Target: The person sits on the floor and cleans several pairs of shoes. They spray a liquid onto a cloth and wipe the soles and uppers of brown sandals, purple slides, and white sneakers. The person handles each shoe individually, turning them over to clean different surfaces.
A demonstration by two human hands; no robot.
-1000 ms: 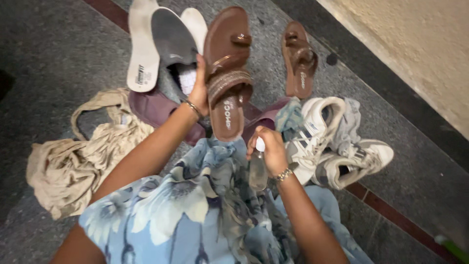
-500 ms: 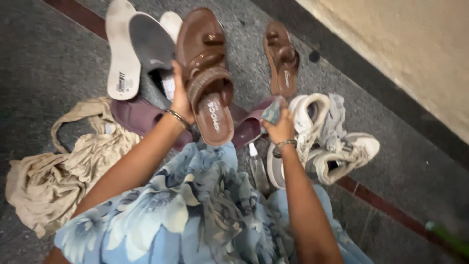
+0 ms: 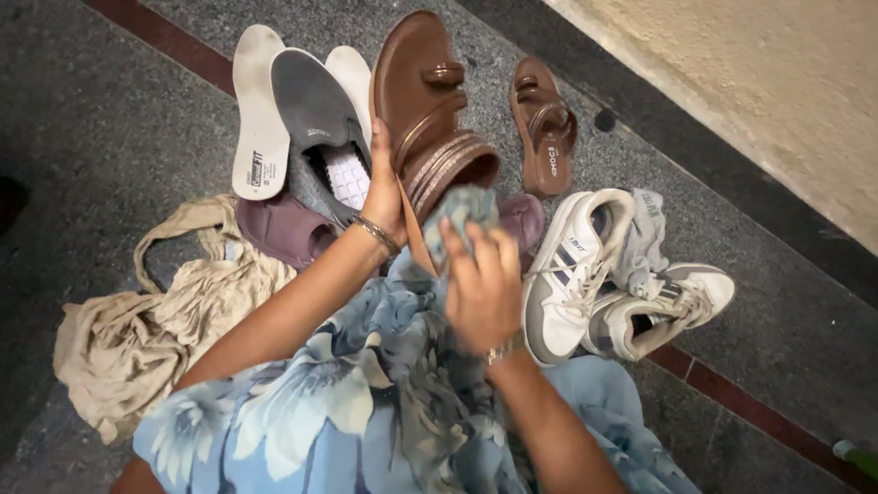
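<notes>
Head view, looking down over a lap in blue floral fabric (image 3: 366,402). Right hand (image 3: 480,288) is closed round a small bluish cloth (image 3: 462,209) and presses it against the heel end of a brown sandal (image 3: 425,110); left hand (image 3: 384,187) grips that sandal by its left edge and holds it raised, tilted, sole side away from the camera. Step in hand, as judged: wiping the footbed; the next move seems to call for a firm left-hand grip while the cloth travels along the straps towards the toe loop. Beyond the hands, on the floor (image 3: 101,110): a beige rag (image 3: 137,320) at left, mauve slippers (image 3: 283,229) just beside it, a grey shoe (image 3: 320,110) with white insoles (image 3: 258,110), the matching sandal (image 3: 544,123) lying flat, and white sneakers (image 3: 622,284) at right. Surface is dark speckled stone with a reddish inlay strip (image 3: 732,402); a cream wall (image 3: 768,101) rises at the far right.
</notes>
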